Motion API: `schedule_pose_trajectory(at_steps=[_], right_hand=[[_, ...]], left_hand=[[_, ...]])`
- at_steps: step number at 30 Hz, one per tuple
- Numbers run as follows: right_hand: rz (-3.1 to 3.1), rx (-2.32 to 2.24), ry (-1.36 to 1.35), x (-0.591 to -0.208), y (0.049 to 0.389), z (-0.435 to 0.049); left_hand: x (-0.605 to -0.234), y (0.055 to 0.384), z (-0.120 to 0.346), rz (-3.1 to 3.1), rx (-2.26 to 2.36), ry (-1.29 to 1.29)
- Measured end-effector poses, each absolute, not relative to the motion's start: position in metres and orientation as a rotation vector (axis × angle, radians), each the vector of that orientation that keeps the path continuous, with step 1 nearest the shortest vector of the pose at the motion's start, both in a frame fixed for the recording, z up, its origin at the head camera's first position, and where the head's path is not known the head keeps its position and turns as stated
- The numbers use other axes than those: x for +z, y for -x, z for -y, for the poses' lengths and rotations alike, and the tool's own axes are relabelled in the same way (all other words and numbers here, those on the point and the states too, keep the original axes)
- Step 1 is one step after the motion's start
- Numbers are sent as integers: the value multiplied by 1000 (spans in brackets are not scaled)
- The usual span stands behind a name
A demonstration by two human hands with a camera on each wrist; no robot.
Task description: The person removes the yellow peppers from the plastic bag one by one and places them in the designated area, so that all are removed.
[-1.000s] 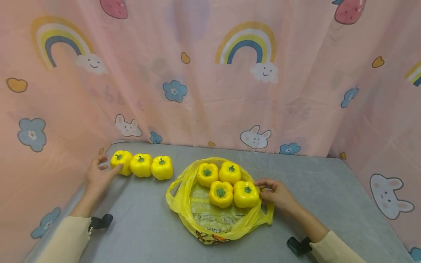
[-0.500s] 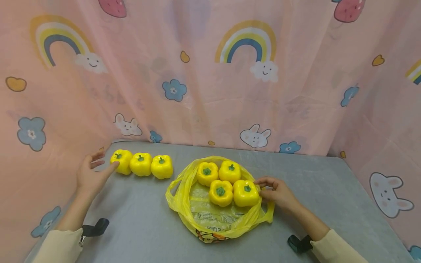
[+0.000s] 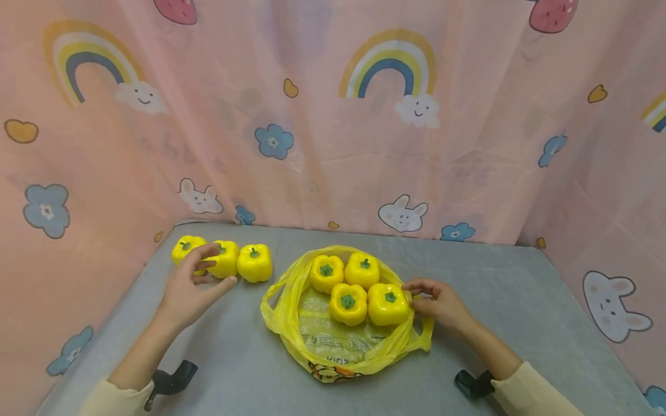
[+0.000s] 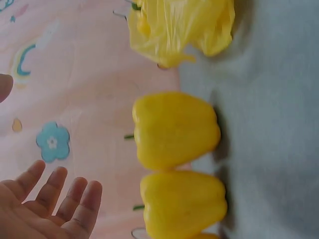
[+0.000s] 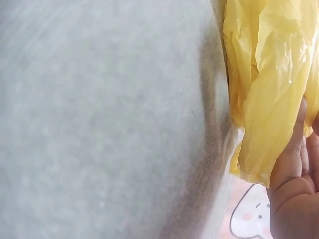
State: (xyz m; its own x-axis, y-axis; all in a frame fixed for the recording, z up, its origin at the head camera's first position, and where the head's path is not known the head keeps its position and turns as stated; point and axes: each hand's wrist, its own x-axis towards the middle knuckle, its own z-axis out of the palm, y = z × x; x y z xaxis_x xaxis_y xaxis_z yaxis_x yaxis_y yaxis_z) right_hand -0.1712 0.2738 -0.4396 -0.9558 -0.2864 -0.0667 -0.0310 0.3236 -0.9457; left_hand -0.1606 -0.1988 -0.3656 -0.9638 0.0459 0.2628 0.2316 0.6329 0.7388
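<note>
Head: the left hand (image 3: 193,287), fingers loosely spread, hangs before three glossy yellow bell peppers (image 3: 229,264) rowed crosswise on the grey counter (image 3: 499,289); the right hand (image 3: 439,305) pinches a yellow plastic bag (image 3: 291,315), mouth upward, holding four more. Left wrist: stems point away from the counter, long axes upright. Right wrist: fingers grip the bag's edge.
</note>
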Motion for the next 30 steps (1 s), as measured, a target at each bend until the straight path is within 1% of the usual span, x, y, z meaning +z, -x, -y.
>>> schedule_pose_trajectory(at_steps=[9, 18, 25, 30], right_hand=[[-2398, -1667, 296, -437, 173, -274], [-2377, -1659, 307, -437, 173, -275], [-2365, -1671, 327, -438, 174, -275], [-2352, -1692, 320, -437, 175, -274]], left_hand=[[-374, 152, 162, 2631, -1334, 365], [-383, 155, 126, 2621, -1468, 504], [-387, 157, 101, 2639, -1530, 571], [-392, 158, 86, 2657, -1582, 574]])
